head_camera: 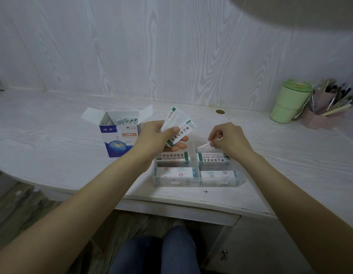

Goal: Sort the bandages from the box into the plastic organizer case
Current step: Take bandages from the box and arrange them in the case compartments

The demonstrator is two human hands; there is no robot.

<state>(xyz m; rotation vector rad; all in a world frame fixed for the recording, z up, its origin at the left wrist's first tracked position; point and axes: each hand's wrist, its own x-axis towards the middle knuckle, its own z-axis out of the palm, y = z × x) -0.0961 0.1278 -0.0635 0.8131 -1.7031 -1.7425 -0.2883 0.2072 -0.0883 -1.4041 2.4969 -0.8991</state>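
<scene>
An open blue-and-white bandage box (120,135) stands on the white desk, with more bandages showing inside. Just right of it, my left hand (159,139) holds a fanned bunch of wrapped bandages (178,125) above the desk. A clear plastic organizer case (197,169) lies in front, its near compartments filled with stacked bandages. My right hand (229,139) hovers over the case's far right compartment, pinching a single bandage (204,145) by its end.
A green lidded cup (289,101) and a pink pen holder (328,107) full of pens stand at the back right by the wall. A small round brass disc (220,111) sits in the desk behind the case. The desk's front edge (171,202) runs just below the case.
</scene>
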